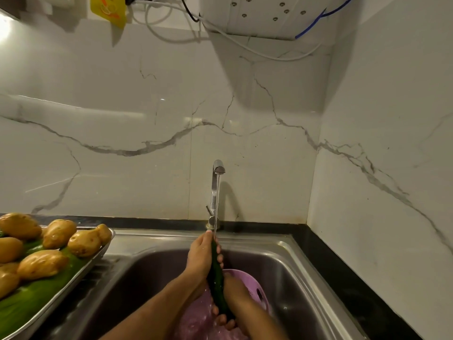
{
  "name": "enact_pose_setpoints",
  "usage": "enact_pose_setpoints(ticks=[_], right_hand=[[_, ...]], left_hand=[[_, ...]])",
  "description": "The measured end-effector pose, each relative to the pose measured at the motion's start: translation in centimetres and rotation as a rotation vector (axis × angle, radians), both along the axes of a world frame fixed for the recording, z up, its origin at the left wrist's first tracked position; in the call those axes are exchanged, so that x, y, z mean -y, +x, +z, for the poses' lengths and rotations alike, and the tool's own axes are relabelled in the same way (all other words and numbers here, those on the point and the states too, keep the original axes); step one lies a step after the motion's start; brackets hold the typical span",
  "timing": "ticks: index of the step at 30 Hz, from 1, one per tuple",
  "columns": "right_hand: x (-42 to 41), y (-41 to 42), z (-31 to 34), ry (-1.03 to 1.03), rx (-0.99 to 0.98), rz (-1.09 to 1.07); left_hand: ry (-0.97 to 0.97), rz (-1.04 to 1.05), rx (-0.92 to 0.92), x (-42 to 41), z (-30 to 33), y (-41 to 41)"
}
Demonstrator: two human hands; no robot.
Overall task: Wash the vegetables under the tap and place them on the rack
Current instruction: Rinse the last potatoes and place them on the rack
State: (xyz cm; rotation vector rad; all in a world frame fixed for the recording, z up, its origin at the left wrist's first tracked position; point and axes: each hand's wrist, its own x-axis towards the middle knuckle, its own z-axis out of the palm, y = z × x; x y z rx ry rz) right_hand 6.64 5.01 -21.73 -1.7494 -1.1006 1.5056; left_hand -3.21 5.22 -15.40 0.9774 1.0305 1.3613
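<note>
**Cucumber Under Running Water**

I am holding a dark green cucumber (217, 278) lengthwise over the sink (289, 256), with its far end pointing up toward the tap (217, 190). A thin stream of water (216, 207) is falling from the spout and landing on the far tip of the cucumber.

My left hand (199, 258) is wrapping the far half of the cucumber, fingers curling over it from the left side, with fingertips showing on the right edge. My right hand (232, 290) is gripping the near half, fingers curling underneath so that the fingertips are showing at the lower left of the cucumber.

A purple bowl (255, 288) is sitting in the sink basin directly beneath my hands, wet inside.

To the left, a metal tray (98, 256) is resting on the counter beside the sink, its corner overhanging the sink's ribbed draining surface. The tray is carrying several brown potatoes (58, 233) lying on top of long green vegetables (36, 295), all wet.

A black counter edge (326, 253) is bordering the sink on the back and right, below white marble-patterned wall tiles (147, 119).
</note>
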Motion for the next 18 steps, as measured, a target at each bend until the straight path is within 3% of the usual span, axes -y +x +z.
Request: enact_pose_setpoints(ticks=[6, 8, 12, 18], right_hand=[[-0.1, 0.0, 0.3, 0.084, 0.033, 0.019], [-0.2, 0.4, 0.3, 0.082, 0.011, 0.005], [-0.4, 0.2, -0.2, 0.243, -0.094, -0.065], [-1.4, -2.4, 0.4, 0.385, -0.118, -0.014]], left_hand=[[-0.062, -0.034, 0.176, -0.3, 0.1, -1.0], [-0.024, -0.028, 0.096, -0.3, -0.7, -0.8], [0.138, -0.005, -0.321, -0.2, -2.7, -0.1], [0.156, -0.014, -0.314, 0.0, -2.5, -0.2]])
